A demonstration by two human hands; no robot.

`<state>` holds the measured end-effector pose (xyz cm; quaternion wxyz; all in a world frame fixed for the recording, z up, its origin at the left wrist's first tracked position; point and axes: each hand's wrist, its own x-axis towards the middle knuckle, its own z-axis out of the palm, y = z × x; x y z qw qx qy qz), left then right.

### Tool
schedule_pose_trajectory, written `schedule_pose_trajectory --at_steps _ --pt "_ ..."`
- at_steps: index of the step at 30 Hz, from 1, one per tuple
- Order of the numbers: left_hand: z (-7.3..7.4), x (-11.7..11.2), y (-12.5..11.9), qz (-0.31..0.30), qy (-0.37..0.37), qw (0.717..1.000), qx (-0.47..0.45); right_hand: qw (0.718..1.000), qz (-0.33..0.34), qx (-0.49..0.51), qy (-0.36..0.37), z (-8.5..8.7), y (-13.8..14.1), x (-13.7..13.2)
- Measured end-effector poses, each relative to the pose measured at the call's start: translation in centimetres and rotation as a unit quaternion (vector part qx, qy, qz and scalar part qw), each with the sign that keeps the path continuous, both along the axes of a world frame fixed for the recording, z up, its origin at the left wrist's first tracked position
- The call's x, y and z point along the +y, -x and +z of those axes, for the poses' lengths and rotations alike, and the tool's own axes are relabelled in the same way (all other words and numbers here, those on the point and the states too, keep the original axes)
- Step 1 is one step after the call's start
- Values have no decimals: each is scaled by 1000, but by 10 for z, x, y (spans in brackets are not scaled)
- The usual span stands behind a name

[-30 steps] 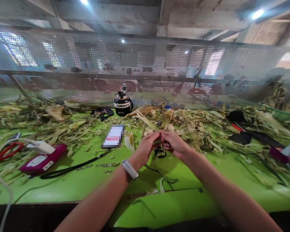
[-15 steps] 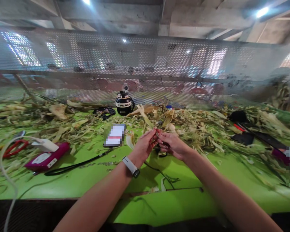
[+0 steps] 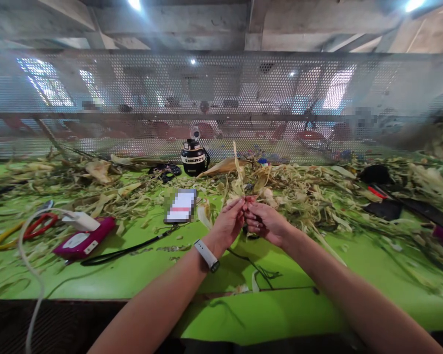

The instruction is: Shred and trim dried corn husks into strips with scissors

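My left hand [image 3: 228, 222], with a pale-banded watch [image 3: 207, 255] on its wrist, is closed in a pinch at the middle of the green table. A pale, narrow corn husk strip [image 3: 237, 169] stands nearly upright from between my fingertips. Right against it, my right hand [image 3: 265, 221] is also closed, its thumb and fingers pinching at the strip's lower end. The fingertips of both hands meet and hide that end. A dark, thin cord or stem [image 3: 253, 265] lies on the table below my hands.
Shredded husks [image 3: 310, 196] lie heaped along the back, before a perforated metal screen [image 3: 229, 93]. To the left are a phone [image 3: 181, 205], a black strap [image 3: 125, 250], a purple box [image 3: 84, 241] with a white plug and cable, scissors [image 3: 40, 223] and a black jug [image 3: 194, 158].
The husk strip has swung from leaning left to nearly upright. Both hands remain together, fingertips touching. The whole view has shifted slightly.
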<state>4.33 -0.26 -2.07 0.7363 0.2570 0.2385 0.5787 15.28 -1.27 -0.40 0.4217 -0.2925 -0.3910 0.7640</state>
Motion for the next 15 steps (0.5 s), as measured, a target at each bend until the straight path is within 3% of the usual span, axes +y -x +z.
schedule_pose_trajectory --at_steps 6,10,15 --pt "16 3 14 27 -14 1000 -3 996 77 -33 -40 -3 -1 -3" --pt "29 4 28 40 25 998 -48 988 126 -61 -59 -3 -2 -6" --pt "38 7 43 29 31 992 -120 951 229 -174 -114 -1 -6 -12"
